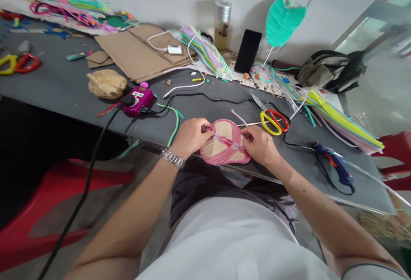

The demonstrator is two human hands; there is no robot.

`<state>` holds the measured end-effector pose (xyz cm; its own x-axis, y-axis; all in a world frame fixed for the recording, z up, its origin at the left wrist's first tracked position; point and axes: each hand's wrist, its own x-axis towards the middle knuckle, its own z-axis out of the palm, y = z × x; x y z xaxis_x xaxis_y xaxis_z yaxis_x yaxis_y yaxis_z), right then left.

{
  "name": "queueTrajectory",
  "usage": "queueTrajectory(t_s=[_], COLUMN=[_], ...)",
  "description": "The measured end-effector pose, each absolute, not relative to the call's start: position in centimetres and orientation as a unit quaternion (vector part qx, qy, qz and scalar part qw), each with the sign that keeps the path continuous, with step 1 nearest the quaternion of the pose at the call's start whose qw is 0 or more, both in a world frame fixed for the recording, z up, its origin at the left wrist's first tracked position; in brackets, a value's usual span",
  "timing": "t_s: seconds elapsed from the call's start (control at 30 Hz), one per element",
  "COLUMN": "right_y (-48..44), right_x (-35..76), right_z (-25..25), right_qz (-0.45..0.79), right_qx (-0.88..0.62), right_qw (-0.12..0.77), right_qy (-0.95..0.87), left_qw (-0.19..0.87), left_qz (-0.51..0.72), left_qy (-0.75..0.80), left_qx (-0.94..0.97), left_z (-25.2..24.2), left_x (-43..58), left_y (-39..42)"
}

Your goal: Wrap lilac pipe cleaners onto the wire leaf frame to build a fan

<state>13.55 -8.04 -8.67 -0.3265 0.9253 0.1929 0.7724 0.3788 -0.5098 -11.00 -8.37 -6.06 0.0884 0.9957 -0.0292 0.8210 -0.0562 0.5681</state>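
Note:
Between my two hands is a rounded pink and cream craft piece (221,156), its surface striped and its rim pink, held at the table's front edge. A thin pale strip with lilac bits crosses its middle. My left hand (193,135), with a metal watch on the wrist, pinches its upper left rim. On the opposite side my right hand (260,144) grips the upper right rim. Scissors (271,119) with yellow and red handles lie just beyond my right hand. A short lilac pipe cleaner (239,117) rests behind the piece.
A blue glue gun (335,166) lies at right, near a bundle of yellow and lilac pipe cleaners (343,119). At left are a purple power socket (137,101) with cables and a tan lump (107,84). A phone (248,51) leans at the back beside a green leaf shape (284,22).

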Motion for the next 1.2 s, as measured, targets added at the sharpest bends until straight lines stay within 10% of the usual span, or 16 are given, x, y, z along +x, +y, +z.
queueTrajectory(t_s=[1.2], right_y=[-8.0], right_x=[13.3], right_z=[-8.3], right_qz=[0.207], right_qx=[-0.540], right_qw=[0.237], right_qy=[-0.781], left_qw=[0.212], left_qz=[0.165], left_qy=[0.670], left_qx=[0.692], left_z=[-6.1], left_x=[-10.6], left_y=[-8.2])
